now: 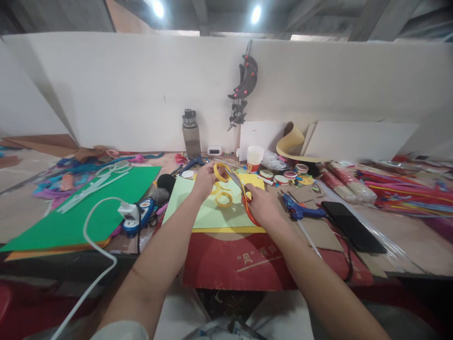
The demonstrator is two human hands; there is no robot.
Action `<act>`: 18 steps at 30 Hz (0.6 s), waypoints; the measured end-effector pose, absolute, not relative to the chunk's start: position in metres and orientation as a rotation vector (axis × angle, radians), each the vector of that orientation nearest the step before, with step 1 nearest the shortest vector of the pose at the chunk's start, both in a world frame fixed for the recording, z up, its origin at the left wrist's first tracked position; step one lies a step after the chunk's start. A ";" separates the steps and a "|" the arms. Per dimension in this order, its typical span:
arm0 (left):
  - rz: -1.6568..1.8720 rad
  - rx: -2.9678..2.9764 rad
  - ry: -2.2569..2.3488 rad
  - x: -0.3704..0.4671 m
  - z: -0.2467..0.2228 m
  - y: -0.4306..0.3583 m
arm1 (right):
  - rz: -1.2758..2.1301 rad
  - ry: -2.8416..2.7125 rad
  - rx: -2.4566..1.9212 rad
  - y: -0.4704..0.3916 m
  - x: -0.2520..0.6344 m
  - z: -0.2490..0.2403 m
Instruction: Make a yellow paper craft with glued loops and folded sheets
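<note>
My left hand (pixel 206 179) is closed on a yellow ring (pixel 221 172), pinching its left side above the paper. In my right hand (pixel 260 203) is a pair of scissors (pixel 250 211) with orange and yellow handles. Their blades point up and left toward the held ring; whether they touch it I cannot tell. Below, a second yellow ring (pixel 224 199) and some thin yellow pieces lie on a pale green sheet (pixel 205 219). Yellow paper (pixel 230 230) shows under that sheet's front edge, on a red board (pixel 219 264).
Green sheets (pixel 141 189) and a power strip (pixel 141 219) with a white cable lie left. A blue glue gun (pixel 300 211), a black phone (pixel 350 226) and pipe cleaners (pixel 410 189) lie right. Behind stand a bottle (pixel 191 137) and a paper cup (pixel 254 158).
</note>
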State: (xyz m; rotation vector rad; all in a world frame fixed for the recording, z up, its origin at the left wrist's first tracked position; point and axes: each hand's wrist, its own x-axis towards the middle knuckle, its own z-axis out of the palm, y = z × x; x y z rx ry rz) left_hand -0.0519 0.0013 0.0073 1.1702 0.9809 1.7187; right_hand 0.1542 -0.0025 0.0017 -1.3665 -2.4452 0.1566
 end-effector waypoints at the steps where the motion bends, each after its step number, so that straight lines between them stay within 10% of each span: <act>1: 1.713 1.163 0.981 -0.052 0.008 0.001 | 0.141 -2.452 -1.376 -0.003 0.154 0.002; 18: 1.833 1.123 0.987 -0.057 0.017 -0.002 | 0.161 -2.438 -1.316 -0.003 0.153 -0.001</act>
